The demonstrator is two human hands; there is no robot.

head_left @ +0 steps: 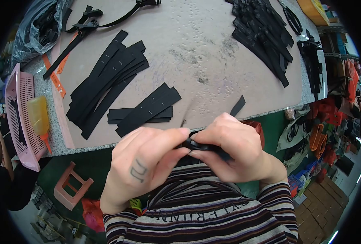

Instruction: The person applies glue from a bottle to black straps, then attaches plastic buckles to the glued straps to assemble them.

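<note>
Close in front of my body, at the table's near edge, my left hand (141, 162) and my right hand (233, 148) meet with thumbs and forefingers pinched. Between the fingertips both hold a small black strap piece (193, 144), folded or looped and partly shiny; most of it is hidden by the fingers. A black strip end (238, 105) shows just beyond my right knuckles. Nearest ahead of my left hand lie a few crossed flat black strips (150, 110), with a larger fanned stack of black strips (107, 81) farther left.
A big pile of black straps (264, 36) lies at the back right, near black-handled scissors (292, 19). Buckled straps (88, 24) and a plastic bag (38, 28) are at the back left. A pink basket (25, 118) and a yellow glue bottle (40, 118) stand at the left edge.
</note>
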